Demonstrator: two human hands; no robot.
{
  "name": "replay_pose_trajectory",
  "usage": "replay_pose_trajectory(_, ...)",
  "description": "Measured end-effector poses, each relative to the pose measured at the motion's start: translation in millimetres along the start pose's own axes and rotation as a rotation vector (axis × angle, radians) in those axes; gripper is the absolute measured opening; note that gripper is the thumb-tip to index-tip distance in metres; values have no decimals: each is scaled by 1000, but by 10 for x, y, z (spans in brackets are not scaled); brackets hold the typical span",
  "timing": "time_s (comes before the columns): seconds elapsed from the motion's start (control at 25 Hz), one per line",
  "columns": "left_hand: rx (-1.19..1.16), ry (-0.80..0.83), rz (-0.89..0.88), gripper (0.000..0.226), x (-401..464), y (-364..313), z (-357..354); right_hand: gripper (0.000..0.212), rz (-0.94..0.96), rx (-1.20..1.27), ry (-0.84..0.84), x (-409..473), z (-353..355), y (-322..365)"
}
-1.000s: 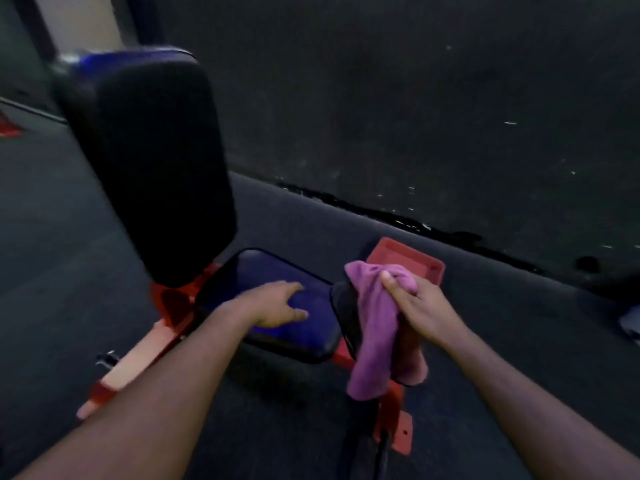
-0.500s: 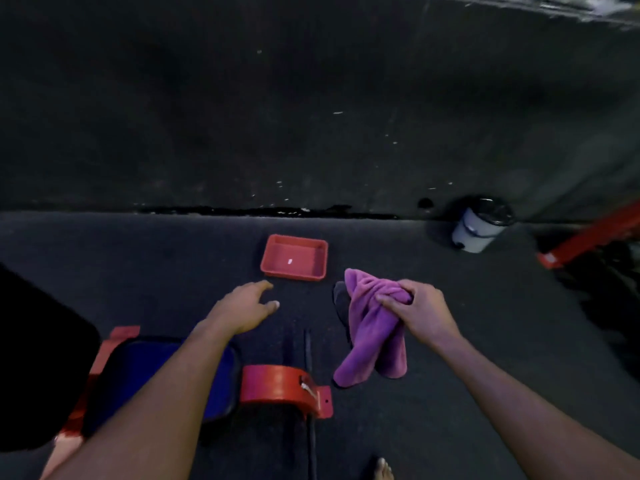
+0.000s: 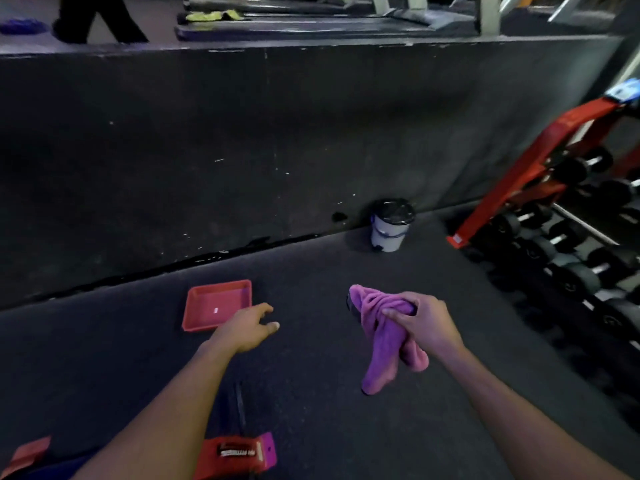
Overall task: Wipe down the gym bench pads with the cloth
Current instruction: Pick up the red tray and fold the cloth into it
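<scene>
My right hand [image 3: 424, 325] grips a bunched purple cloth [image 3: 382, 341], which hangs down below the fist over the dark floor. My left hand [image 3: 247, 325] hovers with relaxed fingers and holds nothing, just right of a red tray [image 3: 216, 304] on the floor. Of the bench only the red frame end [image 3: 239, 453] and a sliver at the bottom left show; its pads are out of view.
A low dark wall [image 3: 277, 150] crosses the view ahead. A white bucket with a black lid [image 3: 389, 225] stands at its foot. A red dumbbell rack [image 3: 568, 209] fills the right side. A person's legs [image 3: 93, 19] stand beyond the wall, top left.
The view has swung right and up, so the bench pads left the frame and the rack and far gym appeared. My left hand came off the seat pad; my right hand still holds the cloth.
</scene>
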State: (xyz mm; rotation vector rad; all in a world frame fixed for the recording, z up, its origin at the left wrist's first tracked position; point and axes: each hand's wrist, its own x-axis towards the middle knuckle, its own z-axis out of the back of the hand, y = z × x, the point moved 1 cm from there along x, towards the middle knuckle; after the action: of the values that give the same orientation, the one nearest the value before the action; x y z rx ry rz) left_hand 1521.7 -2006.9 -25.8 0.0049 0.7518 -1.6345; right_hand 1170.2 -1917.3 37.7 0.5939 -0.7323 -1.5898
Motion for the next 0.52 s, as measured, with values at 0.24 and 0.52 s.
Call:
replay_pose_trajectory(0.24,63,50,-11,55,303,-601,63,10,-72,57,-65,203,480,-385)
replay_pose_trajectory(0.52,20,7,68,54,717,-653,102,17,-92,79,-20,677,461,-576)
